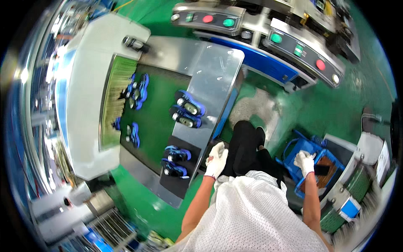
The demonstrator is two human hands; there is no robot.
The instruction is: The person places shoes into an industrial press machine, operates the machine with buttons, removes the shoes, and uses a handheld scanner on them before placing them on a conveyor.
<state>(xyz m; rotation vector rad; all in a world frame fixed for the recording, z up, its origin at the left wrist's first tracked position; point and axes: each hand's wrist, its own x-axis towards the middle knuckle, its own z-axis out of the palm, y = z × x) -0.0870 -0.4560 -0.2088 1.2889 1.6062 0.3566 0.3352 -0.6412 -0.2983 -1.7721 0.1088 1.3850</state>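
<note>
Both my hands wear white gloves. My left hand point(216, 160) hangs in front of my body at the near edge of the metal table, fingers loosely bent and apart, with nothing seen in it. Out to the right, my right hand point(304, 163) is over the edge of a blue stool point(289, 157); its fingers are slightly curled and appear empty. Left of my left hand, a pair of blue-and-black shoes point(174, 161) lies on a black mat point(171, 185). Another pair of shoes point(187, 109) lies farther along the metal table point(216, 71).
Beyond the table, more blue shoes point(138, 91) sit on a green conveyor belt point(153, 105) at a white machine housing point(86, 101) with a bristle curtain. Control panels point(300, 48) with red and green buttons stand ahead. A dark flat object point(322, 170) rests on the stool's brown seat.
</note>
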